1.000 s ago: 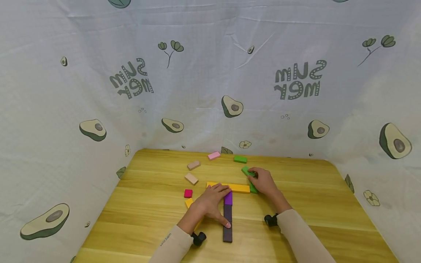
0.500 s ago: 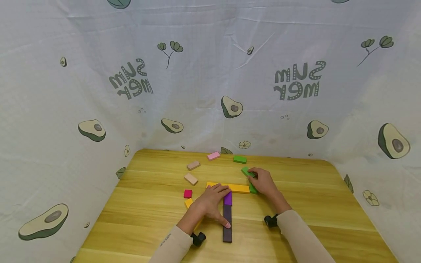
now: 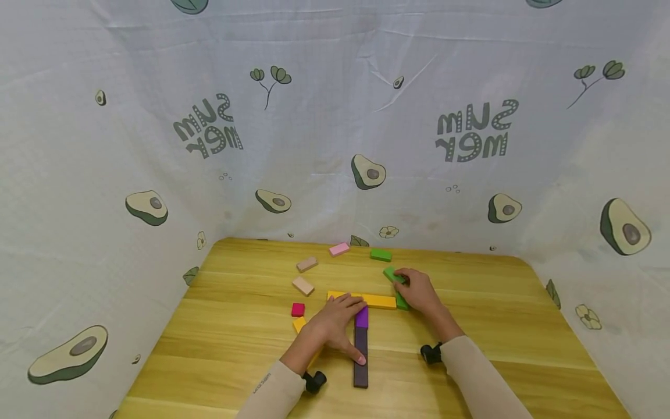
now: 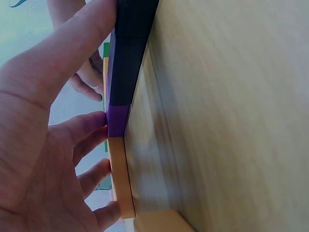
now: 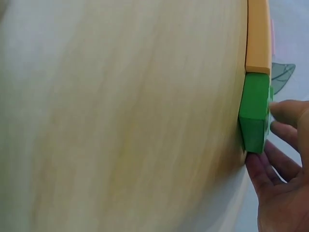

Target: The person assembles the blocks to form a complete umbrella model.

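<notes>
The left hand (image 3: pixel 337 323), at lower centre of the frame, is spread wide and grasps nothing: its thumb rests on the dark strip (image 3: pixel 362 343), while its fingertips touch the purple block (image 3: pixel 362 317) and the yellow bar (image 3: pixel 381 301). The right hand (image 3: pixel 420 291), right of centre, has its fingers bent — thumb and forefinger pinch the tilted green block (image 3: pixel 390 273). Just below, the lower green block (image 3: pixel 401 302) meets the right end of the yellow bar. The dark strip and purple block run up the frame to the bar.

Left of the left hand lie a yellow block (image 3: pixel 299 324), partly hidden by the wrist, and a red block (image 3: pixel 298 309). Above these, left of centre, are a pale tan block (image 3: pixel 303 286) and a browner block (image 3: pixel 307 265); farther up lie a pink block (image 3: pixel 339 249) and, to its right, another green block (image 3: pixel 380 255). All lie on the wooden table (image 3: pixel 471 308), with a printed cloth (image 3: pixel 314 128) filling the upper frame.
</notes>
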Tool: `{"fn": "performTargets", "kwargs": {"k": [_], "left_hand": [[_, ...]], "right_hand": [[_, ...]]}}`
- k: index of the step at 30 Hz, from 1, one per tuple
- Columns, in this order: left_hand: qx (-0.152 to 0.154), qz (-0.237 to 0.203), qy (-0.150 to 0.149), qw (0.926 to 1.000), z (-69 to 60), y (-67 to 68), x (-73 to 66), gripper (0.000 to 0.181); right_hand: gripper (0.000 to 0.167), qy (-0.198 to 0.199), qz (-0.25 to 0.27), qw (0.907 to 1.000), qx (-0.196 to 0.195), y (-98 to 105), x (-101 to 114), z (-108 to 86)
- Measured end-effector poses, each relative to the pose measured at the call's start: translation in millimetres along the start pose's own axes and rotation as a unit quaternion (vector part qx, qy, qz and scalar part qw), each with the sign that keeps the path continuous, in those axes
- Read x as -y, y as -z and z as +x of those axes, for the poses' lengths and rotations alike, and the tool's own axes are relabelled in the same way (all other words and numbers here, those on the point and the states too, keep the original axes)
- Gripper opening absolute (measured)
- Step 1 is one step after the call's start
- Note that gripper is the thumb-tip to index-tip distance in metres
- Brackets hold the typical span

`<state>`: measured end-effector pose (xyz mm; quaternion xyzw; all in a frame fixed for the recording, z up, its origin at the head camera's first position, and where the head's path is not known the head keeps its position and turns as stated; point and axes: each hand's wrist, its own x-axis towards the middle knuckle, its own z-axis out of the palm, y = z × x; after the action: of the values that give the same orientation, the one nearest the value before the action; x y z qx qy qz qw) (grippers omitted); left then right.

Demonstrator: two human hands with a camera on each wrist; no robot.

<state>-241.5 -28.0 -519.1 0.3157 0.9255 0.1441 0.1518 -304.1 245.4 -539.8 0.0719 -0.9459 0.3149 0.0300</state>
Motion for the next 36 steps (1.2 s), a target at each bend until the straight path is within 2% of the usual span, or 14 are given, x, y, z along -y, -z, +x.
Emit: {"fn": "performTargets", "kwargs": {"k": [15,20,28,32,36], "left_hand": [[0.0,-0.002,0.0,1.0,0.5,-0.6,-0.8,0.123],[0.006,-0.016,-0.004,0.9998,-1.6,-4.3,-1.1,0.123],[0.001,-0.008,-0.003,1.0,-1.2,-4.1,0.0,0.123],[-0.001,-0.007,-0.004,1.0,0.2,-3.0,1.3,0.123],[-0.004,-0.003,-0.003,1.0,0.3,-1.2,2.3,0.124]], "right_hand": [[0.049,-0.008,0.027,0.9996,0.008,8.9,12.3,18.1],[0.046,-0.011,0.013,0.9998,0.012,3.2,15.1,26.6],[0.041,0.034,-0.044,0.9983,0.018,-5.4,18.9,38.0],[0.044,0.021,-0.067,0.997,0.033,-6.0,20.9,38.6],[0.044,-0.005,-0.073,0.9971,0.022,-5.7,16.7,40.5]]}}
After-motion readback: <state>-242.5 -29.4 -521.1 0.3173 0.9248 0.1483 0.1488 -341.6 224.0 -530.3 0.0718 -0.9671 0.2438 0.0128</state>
